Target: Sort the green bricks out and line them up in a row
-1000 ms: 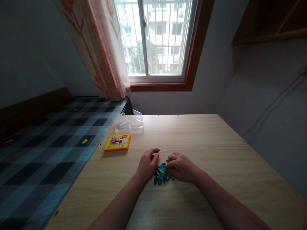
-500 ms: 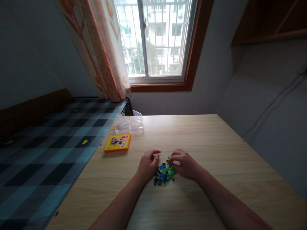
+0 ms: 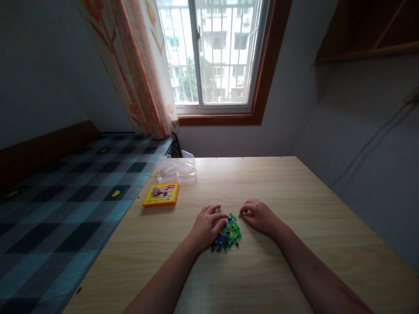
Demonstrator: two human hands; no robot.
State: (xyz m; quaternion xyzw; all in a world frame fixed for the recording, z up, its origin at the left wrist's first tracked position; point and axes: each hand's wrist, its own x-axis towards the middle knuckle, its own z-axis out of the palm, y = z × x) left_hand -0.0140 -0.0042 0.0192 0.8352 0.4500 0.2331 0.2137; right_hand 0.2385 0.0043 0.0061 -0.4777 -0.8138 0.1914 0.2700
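A small heap of building bricks (image 3: 225,238) in blue, green, brown and yellow lies on the wooden table. My left hand (image 3: 207,226) rests over the heap's left side, fingers stretched and somewhat apart, hiding some of the bricks. No brick can be seen held in it. Just to the right of the heap, my right hand (image 3: 257,215) pinches a tiny green brick (image 3: 240,216) between thumb and fingertip, at or close to the table top. Another loose green brick (image 3: 232,216) lies at the far edge of the heap.
A flat yellow-orange box (image 3: 161,195) with a printed picture lies at the table's left. Behind it stands a clear plastic container (image 3: 176,169). The wooden table (image 3: 294,187) borders a checked bed (image 3: 98,183) on the left. A window and curtain are beyond.
My right hand has moved right, off the heap, with a green brick in its pinch. My left hand has shifted right, farther over the bricks, its fingers more stretched.
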